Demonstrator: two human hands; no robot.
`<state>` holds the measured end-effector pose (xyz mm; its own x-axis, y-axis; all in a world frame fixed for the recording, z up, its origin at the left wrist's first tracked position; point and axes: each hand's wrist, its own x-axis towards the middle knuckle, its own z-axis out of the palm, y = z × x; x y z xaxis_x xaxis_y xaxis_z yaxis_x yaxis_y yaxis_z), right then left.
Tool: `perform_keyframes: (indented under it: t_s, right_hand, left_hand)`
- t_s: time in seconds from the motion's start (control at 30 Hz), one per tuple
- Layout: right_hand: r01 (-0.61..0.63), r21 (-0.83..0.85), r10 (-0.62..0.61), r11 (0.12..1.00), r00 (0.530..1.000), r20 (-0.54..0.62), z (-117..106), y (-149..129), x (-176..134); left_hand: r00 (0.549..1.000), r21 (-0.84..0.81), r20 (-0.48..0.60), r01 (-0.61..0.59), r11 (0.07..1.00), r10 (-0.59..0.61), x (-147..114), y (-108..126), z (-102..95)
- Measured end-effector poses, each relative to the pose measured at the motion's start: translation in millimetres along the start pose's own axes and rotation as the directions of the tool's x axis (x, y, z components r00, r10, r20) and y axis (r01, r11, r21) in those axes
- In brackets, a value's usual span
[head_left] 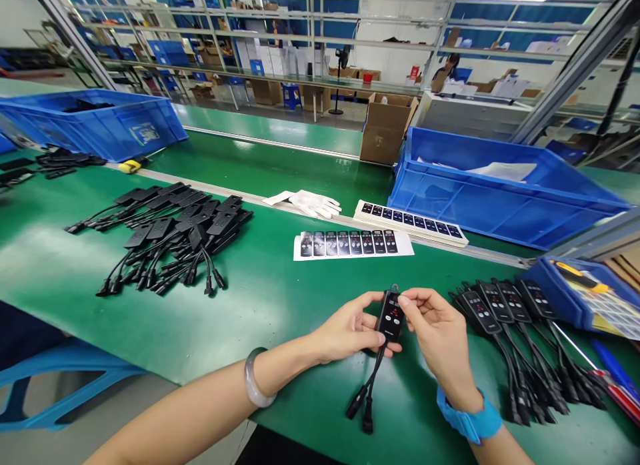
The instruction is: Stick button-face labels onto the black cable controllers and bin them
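Note:
A small black controller box point(391, 318) with a printed face label is upright over the bench, two short plug cables point(369, 391) hanging below it. My left hand point(357, 331) grips it from the left side, thumb on the lower front and fingers behind. At its upper right corner, my right hand point(435, 325) presses the thumb against the label's edge, fingers curled. Beyond my hands lies a sheet of black label stickers point(405, 245). Several labelled controllers point(500, 301) are fanned out to the right of my right hand.
A heap of black controllers with cables point(185, 231) covers the bench's left part. Behind are a white glove point(315, 203), a stack of label sheets point(410, 223) and blue bins point(500, 198). A small blue tray point(565, 298) and a screwdriver point(575, 345) lie at right.

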<state>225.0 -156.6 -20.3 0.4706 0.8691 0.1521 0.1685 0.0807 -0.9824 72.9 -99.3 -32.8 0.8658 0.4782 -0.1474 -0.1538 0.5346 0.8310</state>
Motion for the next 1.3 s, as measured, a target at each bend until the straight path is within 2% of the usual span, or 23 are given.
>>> perform_keyframes:
  t_s: [0.37,0.73,0.97,1.07,1.13,1.3]
  right_hand:
    - [0.012,-0.005,-0.012,1.000,0.999,-0.034,3,0,0]
    - [-0.016,0.015,0.017,1.000,0.998,-0.058,4,3,0]
    - [0.018,-0.105,-0.023,0.994,0.999,-0.049,0,8,3]
    - [0.002,-0.158,0.000,0.987,1.000,0.010,-2,13,6]
    - [-0.019,-0.158,0.034,0.987,0.995,0.091,-2,18,7]
    - [-0.061,-0.130,0.099,0.990,0.945,0.310,7,30,4]
  left_hand:
    - [0.999,0.057,-0.037,-0.015,0.998,0.017,1,-3,2.6]
    - [0.999,0.115,-0.028,-0.034,0.993,0.037,1,-4,2.2]
    - [0.999,0.082,-0.008,-0.031,0.996,0.032,1,-6,-0.1]
    - [1.000,0.024,-0.005,-0.013,1.000,0.013,2,-4,-0.4]
    - [1.000,-0.015,-0.016,0.000,1.000,0.000,3,-2,-1.2]
    - [0.998,-0.080,-0.064,0.013,0.997,-0.018,6,-1,-6.5]
